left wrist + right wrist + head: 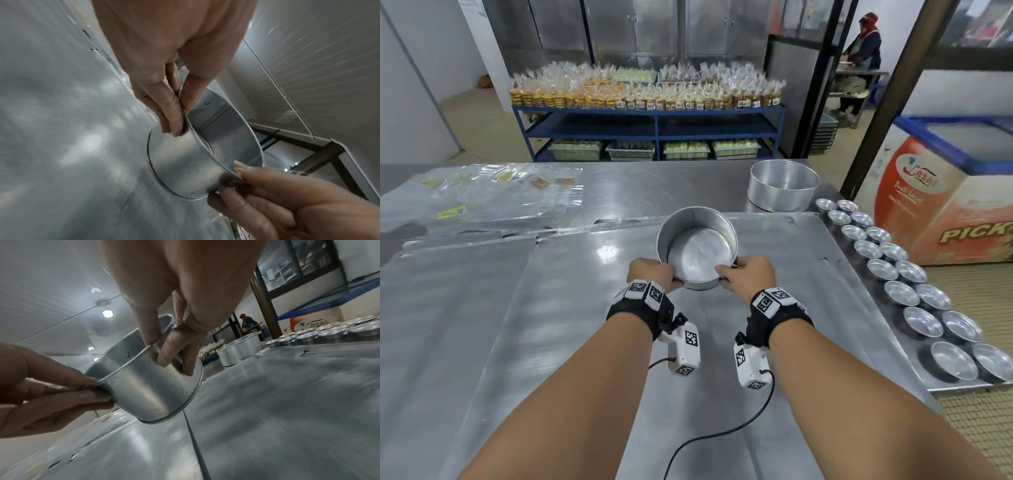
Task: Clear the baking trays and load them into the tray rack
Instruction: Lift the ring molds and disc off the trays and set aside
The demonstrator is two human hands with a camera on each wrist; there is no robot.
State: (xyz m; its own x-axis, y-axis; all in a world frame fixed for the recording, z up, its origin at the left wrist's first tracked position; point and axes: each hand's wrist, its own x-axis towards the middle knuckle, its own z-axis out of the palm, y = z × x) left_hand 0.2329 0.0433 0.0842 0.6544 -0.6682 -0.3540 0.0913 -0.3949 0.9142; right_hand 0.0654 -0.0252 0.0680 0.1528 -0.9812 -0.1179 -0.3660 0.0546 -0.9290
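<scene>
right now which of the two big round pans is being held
The nearer round pan, at the table's middle: the left hand and right hand pinch its rim. The farther pan stands untouched near the back right corner.

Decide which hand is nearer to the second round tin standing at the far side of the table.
Right. The right hand grips the near tin's right rim, closer to the far tin; the left hand grips its left rim, farther away.

Open steel table (pixel 571 308) stretches to the left of and in front of the held round pan (pixel 697 246), with nothing standing on it. Along the right edge two rows of small moulds (pixel 914 294) crowd a tray (hardly any gap between them). Beyond, a larger round tin (pixel 782 186) stands at the far right, and plastic wrappers (pixel 482 192) lie over the far-left corner.
</scene>
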